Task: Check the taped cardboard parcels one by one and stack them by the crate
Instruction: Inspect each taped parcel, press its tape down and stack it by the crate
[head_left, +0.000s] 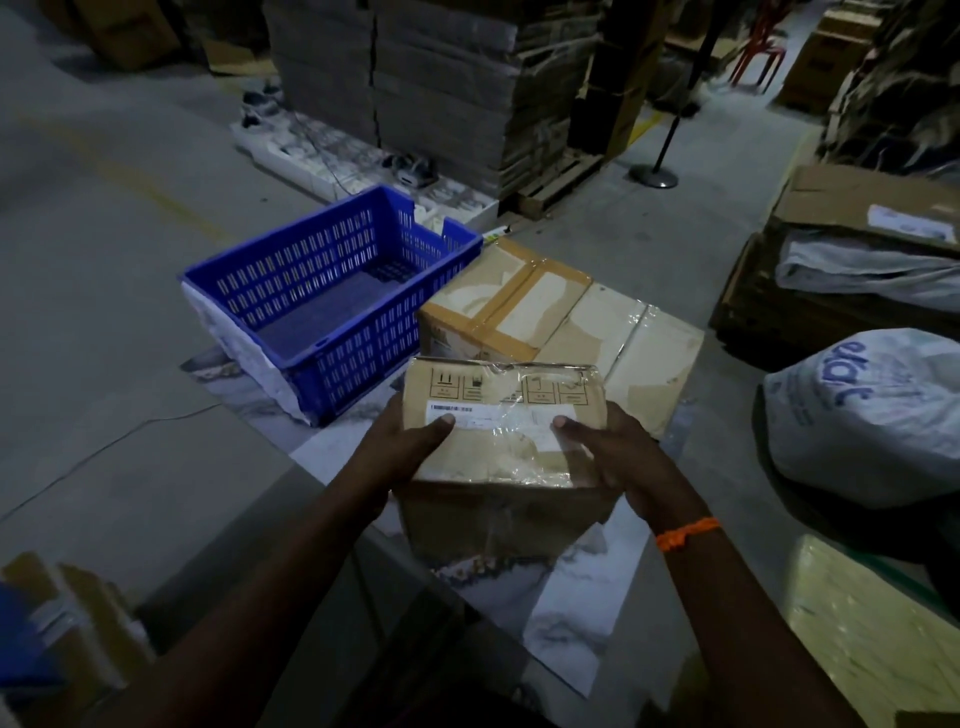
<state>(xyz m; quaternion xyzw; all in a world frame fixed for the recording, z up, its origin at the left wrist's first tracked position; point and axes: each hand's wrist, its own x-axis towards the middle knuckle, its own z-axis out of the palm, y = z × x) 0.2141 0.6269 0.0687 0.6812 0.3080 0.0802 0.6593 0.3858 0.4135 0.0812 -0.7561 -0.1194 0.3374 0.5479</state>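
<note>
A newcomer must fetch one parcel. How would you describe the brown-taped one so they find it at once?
Find the blue crate on the floor. Beside it, to the right, sits the brown-taped parcel, just beyond the held parcel. Only it has brown tape crossing its top; the held parcel and the box to its right carry clear tape.

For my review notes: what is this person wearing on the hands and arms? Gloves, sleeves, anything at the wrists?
No gloves on the left hand or the right hand, and no sleeve shows on either arm, as far up as the frame reaches. The right wrist carries an orange thread band. Nothing shows on the left wrist.
</note>
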